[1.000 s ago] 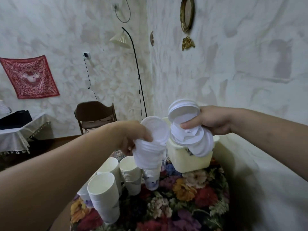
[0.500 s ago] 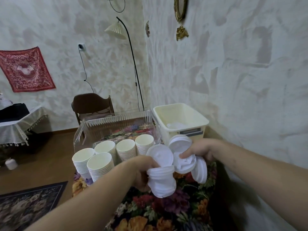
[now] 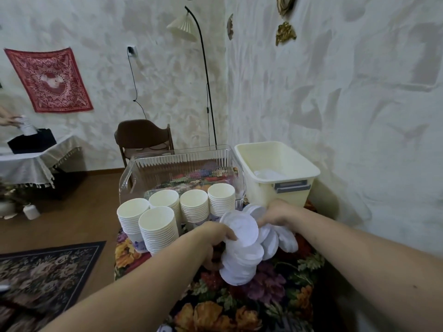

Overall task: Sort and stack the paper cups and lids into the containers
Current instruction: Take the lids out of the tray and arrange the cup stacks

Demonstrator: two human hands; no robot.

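Observation:
My left hand (image 3: 211, 238) grips a thick stack of white lids (image 3: 239, 262) over the flowered tablecloth (image 3: 239, 307). My right hand (image 3: 278, 212) holds a looser, fanned bunch of white lids (image 3: 282, 238) right beside that stack, touching it. Several stacks of white paper cups (image 3: 177, 212) stand just behind my left hand. Behind the cups sits a clear ribbed container (image 3: 182, 161) with nothing in it that I can see. To its right, a cream plastic bin (image 3: 278, 185) holds a few white lids (image 3: 269, 174) at its bottom.
The wall runs close along the table's right side. A brown chair (image 3: 143, 137) and a floor lamp (image 3: 203, 80) stand behind the containers. At the far left, another person's hand (image 3: 8, 119) holds a cup over a cloth-covered table (image 3: 31, 161). A dark rug (image 3: 43, 271) lies on the floor.
Both hands have come down with their lids, from in front of the cream bin to low over the tablecloth. The view has tilted, uncovering the clear container and the bin.

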